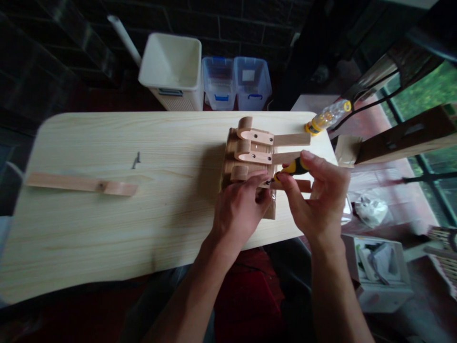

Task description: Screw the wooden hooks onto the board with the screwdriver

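My right hand (316, 195) is closed around a short screwdriver (297, 166) with a yellow and black handle. Its tip points at a dark screw on the nearest of three wooden hooks (305, 186), which lie across a wooden block (228, 164). My left hand (243, 202) grips that nearest hook beside the screw, and its fingers hide part of the wood. Two dark screws show in each of the other hooks, the middle hook (255, 157) and the far hook (257, 136).
A loose wooden hook (82, 183) and a few screws (136, 160) lie on the pale table (171, 219). A clear and yellow bit holder (328, 116) sits at the back right corner. Beyond the far edge are a white bin (171, 62) and two clear tubs (252, 83).
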Demonstrator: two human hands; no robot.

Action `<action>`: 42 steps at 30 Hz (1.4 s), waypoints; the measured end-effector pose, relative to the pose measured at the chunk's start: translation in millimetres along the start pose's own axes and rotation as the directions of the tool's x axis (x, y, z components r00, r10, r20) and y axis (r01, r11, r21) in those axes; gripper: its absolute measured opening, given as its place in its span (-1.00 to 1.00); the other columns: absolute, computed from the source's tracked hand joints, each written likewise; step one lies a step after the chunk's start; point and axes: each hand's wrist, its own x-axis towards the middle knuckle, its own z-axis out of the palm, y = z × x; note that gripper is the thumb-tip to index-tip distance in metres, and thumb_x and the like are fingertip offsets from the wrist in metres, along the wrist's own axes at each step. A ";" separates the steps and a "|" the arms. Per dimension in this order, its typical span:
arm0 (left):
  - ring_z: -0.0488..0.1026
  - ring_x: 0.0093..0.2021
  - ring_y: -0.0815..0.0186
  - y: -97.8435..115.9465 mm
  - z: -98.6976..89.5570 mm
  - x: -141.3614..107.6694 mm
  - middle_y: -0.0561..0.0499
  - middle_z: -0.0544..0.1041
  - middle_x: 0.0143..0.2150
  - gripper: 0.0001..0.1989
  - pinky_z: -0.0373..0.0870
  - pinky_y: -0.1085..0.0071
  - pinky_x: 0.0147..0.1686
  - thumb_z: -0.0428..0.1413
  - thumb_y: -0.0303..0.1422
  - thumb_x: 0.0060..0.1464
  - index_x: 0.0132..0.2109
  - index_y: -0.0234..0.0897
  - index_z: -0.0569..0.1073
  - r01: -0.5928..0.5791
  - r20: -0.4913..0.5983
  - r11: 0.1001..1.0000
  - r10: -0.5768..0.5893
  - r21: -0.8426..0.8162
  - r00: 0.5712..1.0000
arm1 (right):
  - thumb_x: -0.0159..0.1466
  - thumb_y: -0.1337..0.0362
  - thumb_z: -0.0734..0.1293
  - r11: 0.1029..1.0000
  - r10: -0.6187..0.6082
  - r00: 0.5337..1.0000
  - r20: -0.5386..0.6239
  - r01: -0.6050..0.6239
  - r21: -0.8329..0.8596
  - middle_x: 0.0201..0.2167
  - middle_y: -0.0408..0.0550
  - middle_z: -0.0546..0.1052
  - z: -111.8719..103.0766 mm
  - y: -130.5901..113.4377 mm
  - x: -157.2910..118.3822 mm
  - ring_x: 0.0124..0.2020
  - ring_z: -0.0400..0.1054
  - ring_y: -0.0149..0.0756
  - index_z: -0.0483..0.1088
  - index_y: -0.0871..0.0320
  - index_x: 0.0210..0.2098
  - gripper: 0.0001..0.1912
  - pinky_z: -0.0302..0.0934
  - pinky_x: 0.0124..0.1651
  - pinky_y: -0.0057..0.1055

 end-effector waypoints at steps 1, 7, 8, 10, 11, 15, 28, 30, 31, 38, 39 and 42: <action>0.76 -0.25 0.27 0.0 0.1 0.0 0.01 0.75 0.24 -0.63 0.70 0.34 -0.08 0.33 -0.43 0.33 0.23 -0.07 0.69 -0.003 -0.002 1.000 0.003 -0.002 1.000 | 0.41 0.42 0.52 1.000 -0.010 1.000 0.003 0.010 0.000 0.24 -0.10 0.63 0.2 0.9 0.2 0.16 0.65 -0.08 0.37 -0.25 0.41 -0.30 0.70 0.19 0.07; 0.78 -0.16 0.24 -2.7 2.0 -0.6 -0.04 0.77 0.19 -0.62 0.71 0.35 -0.03 0.34 -0.45 0.32 0.23 -0.09 0.69 -0.029 -0.020 1.000 0.029 -0.008 0.999 | 0.50 0.36 0.43 0.999 0.032 0.997 0.065 -0.034 0.023 0.28 -0.01 0.61 -2.7 -6.8 0.8 0.29 0.60 0.02 0.34 -0.23 0.46 -0.37 0.60 0.32 0.23; 0.78 -0.14 0.23 -2.8 2.2 -0.6 -0.04 0.77 0.20 -0.62 0.71 0.34 -0.01 0.34 -0.45 0.31 0.23 -0.09 0.69 -0.032 -0.021 0.999 0.032 -0.007 0.999 | 0.51 0.36 0.42 0.999 0.045 0.997 0.066 -0.046 0.021 0.29 -0.01 0.61 -3.1 -8.1 0.6 0.29 0.60 0.02 0.33 -0.22 0.46 -0.38 0.58 0.34 0.24; 0.78 -0.15 0.23 -2.4 2.1 -0.5 -0.03 0.77 0.20 -0.62 0.71 0.33 0.00 0.34 -0.46 0.31 0.23 -0.08 0.69 -0.028 -0.021 1.000 0.028 -0.002 0.999 | 0.51 0.34 0.42 0.998 0.057 0.997 0.057 -0.057 0.008 0.29 0.00 0.61 -3.3 -9.2 0.4 0.29 0.60 0.02 0.33 -0.21 0.46 -0.40 0.56 0.37 0.26; 0.78 -0.17 0.23 -2.0 1.9 -0.4 -0.02 0.77 0.19 -0.62 0.71 0.33 -0.02 0.34 -0.45 0.31 0.22 -0.08 0.69 -0.020 -0.021 1.000 0.020 0.000 1.000 | 0.51 0.33 0.42 0.998 0.057 0.997 0.051 -0.057 -0.001 0.29 0.01 0.61 -3.3 -8.8 0.4 0.29 0.61 0.02 0.34 -0.20 0.46 -0.41 0.55 0.38 0.26; 0.75 -0.30 0.28 -0.4 1.1 0.2 0.01 0.77 0.20 -0.63 0.69 0.36 -0.13 0.32 -0.43 0.33 0.22 -0.07 0.70 -0.005 -0.012 1.000 0.005 -0.003 1.000 | 0.49 0.32 0.45 0.999 0.027 0.999 0.037 -0.026 -0.030 0.25 -0.03 0.63 -2.2 -4.2 1.6 0.19 0.65 -0.03 0.35 -0.21 0.44 -0.40 0.56 0.38 0.25; 0.76 -0.25 0.25 -3.1 2.1 -0.5 -0.04 0.79 0.14 -0.61 0.69 0.34 -0.09 0.34 -0.42 0.33 0.25 -0.08 0.68 -0.006 -0.005 1.000 0.006 -0.002 1.000 | 0.53 0.35 0.38 1.000 0.022 0.999 0.046 -0.022 -0.014 0.26 0.01 0.65 0.0 -11.0 0.9 0.23 0.63 0.00 0.34 -0.19 0.45 -0.43 0.54 0.38 0.31; 0.77 -0.22 0.25 -2.9 1.8 -0.5 -0.04 0.78 0.17 -0.61 0.70 0.34 -0.06 0.34 -0.43 0.32 0.24 -0.07 0.69 -0.004 -0.009 1.000 0.004 -0.004 1.000 | 0.51 0.36 0.41 1.000 0.013 1.000 0.025 -0.013 -0.020 0.25 -0.01 0.65 0.1 -7.5 1.4 0.21 0.64 -0.02 0.35 -0.21 0.44 -0.41 0.57 0.35 0.28; 0.77 -0.20 0.25 -2.6 1.7 -0.6 -0.03 0.77 0.19 -0.62 0.70 0.34 -0.05 0.34 -0.43 0.32 0.23 -0.07 0.69 -0.007 -0.010 1.000 0.007 -0.002 1.000 | 0.50 0.37 0.43 1.000 0.004 1.000 0.014 -0.004 -0.018 0.23 -0.03 0.65 0.1 -5.9 1.8 0.18 0.65 -0.03 0.35 -0.22 0.44 -0.40 0.58 0.33 0.26; 0.77 -0.17 0.26 -3.0 2.2 -1.7 -0.02 0.76 0.22 -0.61 0.70 0.35 -0.02 0.33 -0.45 0.34 0.26 -0.08 0.67 -0.031 -0.016 1.000 0.031 0.002 0.999 | 0.47 0.38 0.46 1.000 -0.009 1.000 0.025 0.009 -0.017 0.16 -0.07 0.68 -0.8 -10.3 5.3 0.10 0.65 -0.07 0.40 -0.22 0.40 -0.40 0.57 0.33 0.24; 0.77 -0.19 0.27 -3.2 2.4 -1.7 -0.02 0.76 0.22 -0.61 0.70 0.35 -0.04 0.33 -0.45 0.33 0.25 -0.08 0.67 -0.029 -0.017 1.000 0.029 -0.004 0.999 | 0.48 0.36 0.45 1.000 -0.002 1.000 0.023 0.003 -0.026 0.18 -0.04 0.67 -0.8 -11.9 5.2 0.14 0.65 -0.04 0.39 -0.20 0.41 -0.42 0.58 0.33 0.23; 0.77 -0.23 0.27 -3.0 2.7 -1.2 0.00 0.77 0.20 -0.61 0.69 0.36 -0.10 0.34 -0.44 0.32 0.24 -0.08 0.68 -0.018 -0.011 1.000 0.018 -0.016 1.000 | 0.53 0.35 0.39 0.999 0.013 0.999 0.034 -0.012 -0.030 0.23 0.00 0.66 -1.0 -14.0 4.0 0.21 0.63 -0.01 0.38 -0.17 0.42 -0.46 0.57 0.35 0.25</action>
